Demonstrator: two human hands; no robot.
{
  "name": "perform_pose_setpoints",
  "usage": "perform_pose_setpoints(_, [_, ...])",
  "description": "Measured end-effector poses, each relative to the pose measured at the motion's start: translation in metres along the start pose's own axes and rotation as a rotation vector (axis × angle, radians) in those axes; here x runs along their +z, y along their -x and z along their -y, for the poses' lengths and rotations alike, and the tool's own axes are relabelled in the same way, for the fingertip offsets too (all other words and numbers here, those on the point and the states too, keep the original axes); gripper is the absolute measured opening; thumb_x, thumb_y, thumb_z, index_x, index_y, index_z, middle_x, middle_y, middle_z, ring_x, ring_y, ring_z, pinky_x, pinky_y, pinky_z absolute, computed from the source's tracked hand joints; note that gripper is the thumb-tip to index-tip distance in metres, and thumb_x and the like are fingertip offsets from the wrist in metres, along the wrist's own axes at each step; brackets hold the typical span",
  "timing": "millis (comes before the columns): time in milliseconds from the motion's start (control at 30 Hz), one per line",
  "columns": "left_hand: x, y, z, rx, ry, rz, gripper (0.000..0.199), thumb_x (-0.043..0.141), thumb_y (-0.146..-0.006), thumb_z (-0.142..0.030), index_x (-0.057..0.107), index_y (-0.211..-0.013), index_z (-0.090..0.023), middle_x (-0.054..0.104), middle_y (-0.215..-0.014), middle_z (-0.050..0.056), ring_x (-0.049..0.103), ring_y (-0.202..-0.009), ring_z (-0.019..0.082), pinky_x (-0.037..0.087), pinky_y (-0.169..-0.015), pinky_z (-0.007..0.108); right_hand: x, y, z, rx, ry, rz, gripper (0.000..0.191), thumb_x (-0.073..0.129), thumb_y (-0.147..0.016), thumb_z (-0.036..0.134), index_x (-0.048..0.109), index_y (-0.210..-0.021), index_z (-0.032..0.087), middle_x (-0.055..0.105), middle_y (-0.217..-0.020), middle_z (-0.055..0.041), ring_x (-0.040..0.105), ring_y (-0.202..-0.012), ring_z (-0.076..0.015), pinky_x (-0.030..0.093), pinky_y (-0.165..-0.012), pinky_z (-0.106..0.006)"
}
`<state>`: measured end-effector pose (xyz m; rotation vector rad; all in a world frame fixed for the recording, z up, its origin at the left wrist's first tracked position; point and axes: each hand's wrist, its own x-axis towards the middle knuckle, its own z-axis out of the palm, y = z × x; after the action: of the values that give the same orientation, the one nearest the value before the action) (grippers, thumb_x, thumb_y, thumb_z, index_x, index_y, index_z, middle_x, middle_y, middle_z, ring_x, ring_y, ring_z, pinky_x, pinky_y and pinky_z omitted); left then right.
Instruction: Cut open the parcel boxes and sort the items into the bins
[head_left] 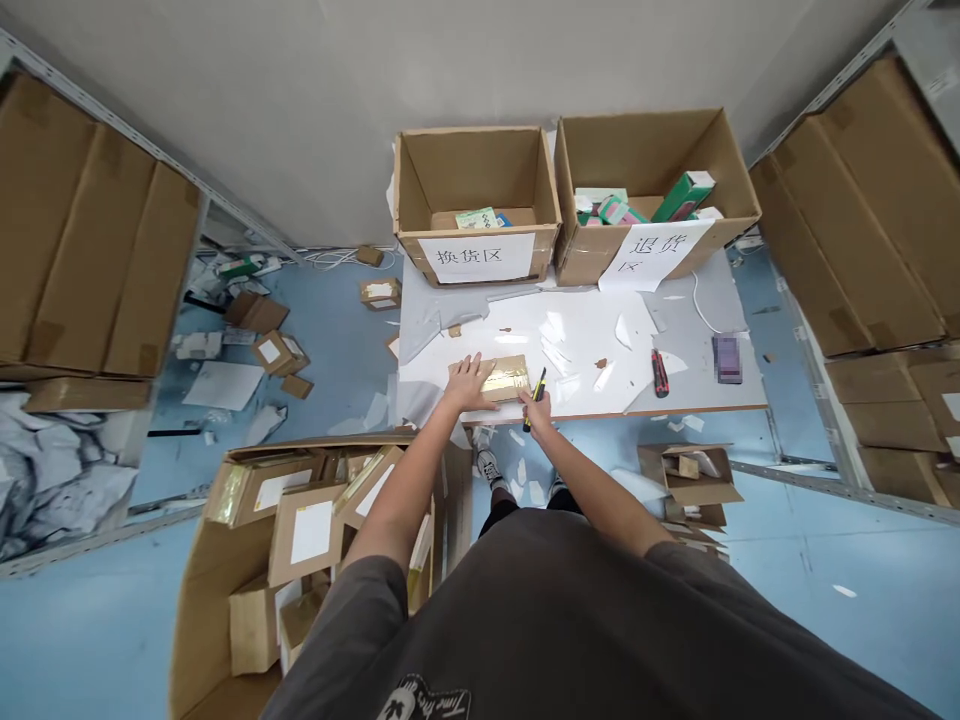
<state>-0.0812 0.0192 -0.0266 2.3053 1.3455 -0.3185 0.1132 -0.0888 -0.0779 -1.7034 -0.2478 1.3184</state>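
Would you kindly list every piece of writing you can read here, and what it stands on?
"换货区": paper sign on the left open box.
"退货区": paper sign on the right open box.
"Time": dark shirt; the next word is unclear.
Parcel labels and green carton: too small to read.

The sheet [517,262] on the left box [470,155] reads "换货区" in dark handwritten-looking characters, on one line. The sheet [652,268] on the right box [630,145] reads "退货区", with "退货" above and "区" below at the left. The shirt [570,610] bears "Time" in pale letters near its hem of view; the word after it is unclear. Writing on the parcel labels [311,532] is too small to read.
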Motion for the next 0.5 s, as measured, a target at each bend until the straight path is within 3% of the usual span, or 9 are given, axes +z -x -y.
perform_pose_setpoints(167, [0.022,0.026,-0.036,-0.153,-0.022,-0.043,0.127,0.084,-0.082,-0.069,0.02,-0.18,-0.02,0.015,-0.184,0.026,0.037,-0.155,0.052,0.027,-0.126,0.062,0.011,-0.04,0.029,-0.169,0.174,-0.069,0.055,0.081,-0.074,0.063,0.045,-0.098,0.03,0.066,-0.08,0.0056,0.065,-0.073,-0.0169,0.05,-0.058,-0.023])
perform_pose_setpoints(233, [0.033,0.035,-0.056,-0.191,0.058,-0.068,0.122,0.076,-0.087,-0.075,0.021,-0.18,-0.018,0.021,-0.182,0.028,0.041,-0.152,0.051,0.031,-0.125,0.061,0.01,-0.055,0.044,-0.218,0.229,-0.087,0.054,0.079,-0.074,0.064,0.045,-0.098,0.03,0.067,-0.084,0.0036,0.068,-0.082,-0.0188,0.053,-0.064,-0.025])
perform_pose_setpoints(367, [0.05,0.047,-0.081,-0.296,0.319,-0.098,0.094,0.055,-0.103,-0.071,0.023,-0.18,-0.029,0.038,-0.176,0.019,0.05,-0.148,0.041,0.044,-0.118,0.051,-0.005,-0.061,0.057,-0.171,0.232,-0.048,0.055,0.085,-0.068,0.059,0.044,-0.091,0.029,0.063,-0.081,0.0043,0.068,-0.081,-0.0193,0.055,-0.065,-0.026])
perform_pose_setpoints(433, [0.054,0.048,-0.091,-0.358,0.406,-0.104,0.098,0.061,-0.099,-0.073,0.022,-0.18,-0.034,0.036,-0.177,0.016,0.051,-0.149,0.041,0.048,-0.115,0.049,-0.016,-0.053,0.051,-0.121,0.204,0.023,0.059,0.09,-0.063,0.056,0.045,-0.089,0.029,0.064,-0.08,0.0039,0.069,-0.08,-0.0198,0.052,-0.062,-0.026])
perform_pose_setpoints(500, [0.056,0.044,-0.102,-0.395,0.41,-0.125,0.115,0.074,-0.087,-0.077,0.021,-0.179,-0.034,0.025,-0.182,0.017,0.046,-0.152,0.046,0.047,-0.116,0.054,-0.025,-0.041,0.038,-0.064,0.175,0.063,0.061,0.091,-0.06,0.057,0.047,-0.089,0.028,0.067,-0.081,0.0024,0.07,-0.079,-0.0203,0.047,-0.057,-0.024])
